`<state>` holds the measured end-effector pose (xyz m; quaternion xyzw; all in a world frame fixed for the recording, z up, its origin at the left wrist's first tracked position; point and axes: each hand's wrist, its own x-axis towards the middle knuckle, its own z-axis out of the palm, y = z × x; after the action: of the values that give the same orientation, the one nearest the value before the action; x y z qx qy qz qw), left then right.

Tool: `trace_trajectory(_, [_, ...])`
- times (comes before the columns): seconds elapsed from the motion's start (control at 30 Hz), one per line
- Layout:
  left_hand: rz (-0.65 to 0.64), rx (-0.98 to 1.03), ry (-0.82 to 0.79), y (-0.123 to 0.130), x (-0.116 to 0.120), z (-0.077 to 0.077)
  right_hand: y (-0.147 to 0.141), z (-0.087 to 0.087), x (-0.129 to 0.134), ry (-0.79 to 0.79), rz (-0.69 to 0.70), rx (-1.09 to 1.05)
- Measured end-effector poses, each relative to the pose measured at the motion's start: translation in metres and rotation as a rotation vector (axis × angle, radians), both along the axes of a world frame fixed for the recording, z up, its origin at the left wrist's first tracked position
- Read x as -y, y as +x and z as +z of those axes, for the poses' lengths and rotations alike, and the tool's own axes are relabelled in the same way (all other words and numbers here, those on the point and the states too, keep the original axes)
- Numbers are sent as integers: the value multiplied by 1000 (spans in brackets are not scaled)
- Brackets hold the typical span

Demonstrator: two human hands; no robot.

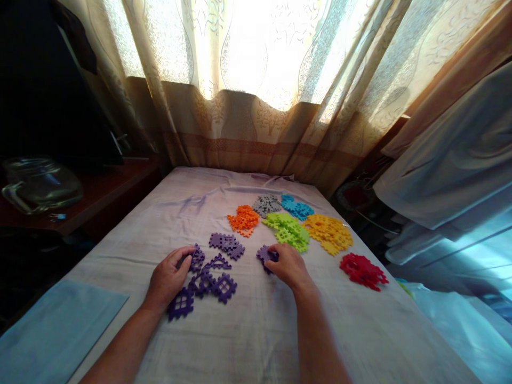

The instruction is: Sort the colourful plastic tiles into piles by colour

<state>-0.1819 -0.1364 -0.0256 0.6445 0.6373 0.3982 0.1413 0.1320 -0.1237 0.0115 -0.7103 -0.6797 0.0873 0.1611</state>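
Note:
Toward the left of the head view, my left hand [170, 274] is closed, thumb and fingertips at the edge of a purple toothed building piece [197, 258]. My right hand [288, 265] grips another purple building piece [264, 254], partly covered by its fingers. Between and below the hands lie loose purple pieces: an arched one [218, 261], a square one with a cross-shaped lattice [224, 288] and a window-shaped one [181, 304]. Slightly farther back, several purple pieces [227, 244] overlap in a small group.
Piles of orange [244, 220], grey [266, 205], blue [296, 207], lime green [286, 230], yellow [328, 233] and red pieces [363, 271] rest on the sheet-covered surface [240, 341]. A light blue folder-like sheet [60, 330] lies front left; a glass jug [42, 184] stands on a side table.

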Motion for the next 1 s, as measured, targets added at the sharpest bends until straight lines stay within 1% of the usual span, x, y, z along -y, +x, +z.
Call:
trace_trajectory(0.13, [-9, -5, 8, -1, -1, -2, -10, 7, -1, 97, -3, -25])
trace_trajectory(0.23, [-9, -6, 20, -2, -2, -3, -31, 7, -1, 192, 56, -58])
trace_trajectory(0.3, [-10, -8, 23, -2, -2, -3, -51, 2, 0, 220, 109, -75])
trace_trajectory(0.4, [-13, -11, 25, -2, -1, -2, -79, -13, 5, 211, 181, -67])
trace_trajectory(0.5, [-9, -2, 32, -2, -2, -3, -98, -28, 9, 192, 212, -52])
trace_trajectory(0.57, [-10, 0, 33, -3, -2, -4, -102, -33, 10, 193, 211, -44])
trace_trajectory(0.67, [-9, -2, 32, -3, -3, -5, -101, -35, 10, 220, 203, -66])
trace_trajectory(0.77, [-9, 0, 34, -3, -3, -4, -98, -30, 9, 215, 196, -130])
trace_trajectory(1.0, [-10, -6, 30, -1, -1, -2, -93, -17, 8, 108, 189, -212])
